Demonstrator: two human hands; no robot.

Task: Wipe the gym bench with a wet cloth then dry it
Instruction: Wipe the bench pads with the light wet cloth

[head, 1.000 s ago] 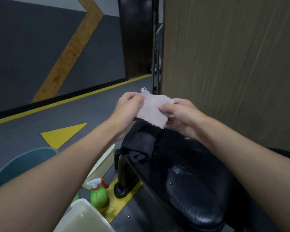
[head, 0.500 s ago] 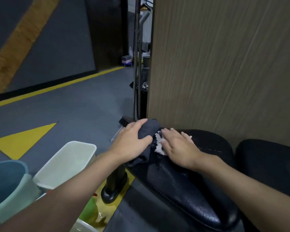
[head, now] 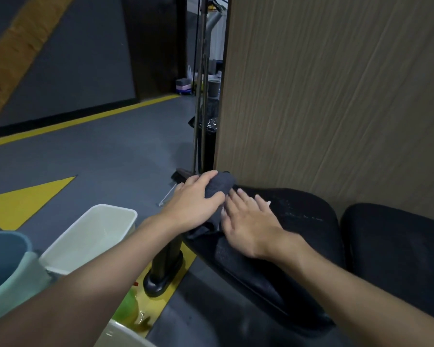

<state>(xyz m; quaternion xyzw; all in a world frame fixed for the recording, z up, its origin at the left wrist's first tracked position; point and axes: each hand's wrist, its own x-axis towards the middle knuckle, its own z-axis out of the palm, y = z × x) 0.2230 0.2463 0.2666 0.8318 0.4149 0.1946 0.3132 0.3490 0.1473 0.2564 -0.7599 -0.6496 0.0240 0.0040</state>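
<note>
The black padded gym bench point(head: 303, 221) runs along a wooden panel, with wet streaks on its near pad. My left hand point(head: 193, 201) grips a bunched dark grey cloth point(head: 219, 186) at the pad's far left end. Just to its right, my right hand point(head: 248, 226) lies flat on the pad with fingers spread, pressing a pale cloth point(head: 269, 203) beneath it. Only small white edges of that cloth show past the fingers. A second black pad point(head: 398, 246) sits to the right.
The wooden panel point(head: 336, 96) stands directly behind the bench. On the floor to the left are a white bin point(head: 90, 231), a blue bucket point(head: 3, 259), a green spray bottle point(head: 129, 309) and another white rim point(head: 125, 334). The black bench foot point(head: 166, 266) stands on yellow floor marking. Poles point(head: 201, 121) lean by the panel's edge.
Both hands came down from holding the pale cloth up in the air. The right hand now presses it on the pad and has slid slightly right; the left hand took the dark cloth.
</note>
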